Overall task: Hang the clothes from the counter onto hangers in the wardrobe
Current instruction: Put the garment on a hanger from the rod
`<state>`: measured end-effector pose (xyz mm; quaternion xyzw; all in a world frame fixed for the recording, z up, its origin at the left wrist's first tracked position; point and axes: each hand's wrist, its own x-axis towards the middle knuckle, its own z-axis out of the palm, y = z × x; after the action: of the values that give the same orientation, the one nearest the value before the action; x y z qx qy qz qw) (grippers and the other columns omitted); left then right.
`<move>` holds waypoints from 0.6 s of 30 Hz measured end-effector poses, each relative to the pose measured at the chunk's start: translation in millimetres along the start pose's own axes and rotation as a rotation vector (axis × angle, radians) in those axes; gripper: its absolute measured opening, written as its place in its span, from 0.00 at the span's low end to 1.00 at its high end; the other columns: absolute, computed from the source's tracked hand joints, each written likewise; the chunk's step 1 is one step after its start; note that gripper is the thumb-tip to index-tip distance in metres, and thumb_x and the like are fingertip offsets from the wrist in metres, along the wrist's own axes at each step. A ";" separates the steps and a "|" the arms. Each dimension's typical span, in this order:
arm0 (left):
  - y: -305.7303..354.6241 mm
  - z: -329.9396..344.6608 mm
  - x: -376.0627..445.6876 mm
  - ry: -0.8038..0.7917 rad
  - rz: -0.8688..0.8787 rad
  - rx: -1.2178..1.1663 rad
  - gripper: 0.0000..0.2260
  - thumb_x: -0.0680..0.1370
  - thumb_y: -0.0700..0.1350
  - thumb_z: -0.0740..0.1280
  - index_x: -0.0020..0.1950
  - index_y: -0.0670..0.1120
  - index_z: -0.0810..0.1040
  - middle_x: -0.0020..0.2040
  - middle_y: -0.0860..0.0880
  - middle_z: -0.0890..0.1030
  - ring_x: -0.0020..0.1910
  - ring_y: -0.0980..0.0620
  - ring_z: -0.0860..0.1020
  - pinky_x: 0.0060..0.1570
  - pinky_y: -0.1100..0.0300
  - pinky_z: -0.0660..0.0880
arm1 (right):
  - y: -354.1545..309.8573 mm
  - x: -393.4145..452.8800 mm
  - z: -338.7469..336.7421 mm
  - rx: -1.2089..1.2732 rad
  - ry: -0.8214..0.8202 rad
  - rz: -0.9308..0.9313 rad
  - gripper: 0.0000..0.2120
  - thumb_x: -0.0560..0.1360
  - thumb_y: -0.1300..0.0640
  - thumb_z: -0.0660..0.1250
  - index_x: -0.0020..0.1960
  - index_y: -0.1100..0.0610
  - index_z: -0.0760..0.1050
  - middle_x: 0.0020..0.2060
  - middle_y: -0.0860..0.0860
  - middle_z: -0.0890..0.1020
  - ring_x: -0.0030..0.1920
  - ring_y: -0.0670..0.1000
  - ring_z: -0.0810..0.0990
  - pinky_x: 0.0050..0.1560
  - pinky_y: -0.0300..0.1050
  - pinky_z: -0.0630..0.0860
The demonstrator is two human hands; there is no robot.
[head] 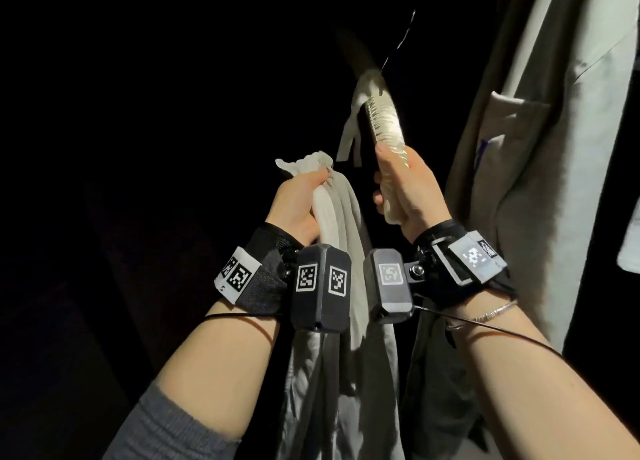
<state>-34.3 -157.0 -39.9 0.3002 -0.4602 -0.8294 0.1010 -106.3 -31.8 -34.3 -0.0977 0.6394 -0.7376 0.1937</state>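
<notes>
While left hand (299, 201) grips white garment (337, 217), right hand (403, 189) raised

A: What's on the L wrist?
B: Black mesh strap (263, 283) w/ a white tag (237, 274) on its outer side, 2 black-and-white square codes on it. Black box (320, 288) just beside it on the inner side, 2 more codes.
A: R wrist?
B: Black strap (446, 234) too, grey plate (476, 257) on top w/ a blurred code. Second black box (391, 281) on the inner side, 1 code, joined via a small metal ball (418, 270).
A: Boxes touching?
B: No, near each other, gap btwn.
A: Wires?
B: Thin black cable (249, 319) across the L forearm, another (512, 333) across the R.
A: Anything else?
B: Silver bracelet (491, 312) just below the R strap. Grey sleeve (166, 432) pushed up the L arm, bottom left.
</notes>
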 end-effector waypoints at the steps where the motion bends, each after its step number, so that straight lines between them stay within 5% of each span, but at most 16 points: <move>1: 5.0 -3.4 -3.7 -0.006 0.020 0.022 0.06 0.79 0.41 0.64 0.50 0.40 0.78 0.43 0.42 0.80 0.46 0.46 0.80 0.52 0.51 0.77 | 0.9 -4.5 4.9 0.003 0.006 0.001 0.08 0.75 0.51 0.66 0.52 0.53 0.74 0.36 0.49 0.77 0.28 0.45 0.73 0.28 0.39 0.71; 5: 26.2 -15.8 -13.6 -0.035 0.085 0.051 0.07 0.78 0.40 0.65 0.52 0.38 0.79 0.48 0.38 0.81 0.51 0.41 0.81 0.58 0.45 0.76 | 2.0 -15.1 28.5 0.128 0.035 0.069 0.20 0.64 0.56 0.61 0.53 0.63 0.76 0.36 0.53 0.78 0.28 0.49 0.76 0.33 0.41 0.72; 11: 33.3 -33.1 -18.3 -0.043 0.111 0.055 0.10 0.77 0.42 0.66 0.53 0.36 0.79 0.58 0.32 0.78 0.58 0.37 0.78 0.63 0.41 0.72 | 2.8 -27.8 39.9 0.122 -0.141 -0.040 0.20 0.63 0.63 0.54 0.55 0.58 0.71 0.39 0.55 0.77 0.27 0.53 0.75 0.30 0.44 0.74; 14: 32.5 -40.0 -21.6 -0.035 0.107 0.054 0.11 0.77 0.42 0.67 0.55 0.36 0.79 0.53 0.35 0.81 0.53 0.41 0.81 0.59 0.45 0.76 | 2.2 -32.4 43.0 0.174 -0.180 0.006 0.12 0.71 0.57 0.59 0.52 0.60 0.71 0.33 0.52 0.77 0.23 0.51 0.73 0.27 0.41 0.72; 18: 30.9 -47.0 -22.5 -0.036 0.117 0.015 0.17 0.74 0.42 0.68 0.61 0.35 0.77 0.58 0.35 0.80 0.57 0.40 0.80 0.62 0.44 0.74 | 9.1 -39.9 46.8 0.068 -0.203 0.022 0.18 0.77 0.42 0.60 0.56 0.55 0.74 0.31 0.49 0.79 0.21 0.49 0.72 0.25 0.40 0.71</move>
<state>8.1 -197.2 -23.9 0.2586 -0.4848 -0.8239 0.1388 -50.4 -58.9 -31.5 -0.1583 0.5923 -0.7429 0.2689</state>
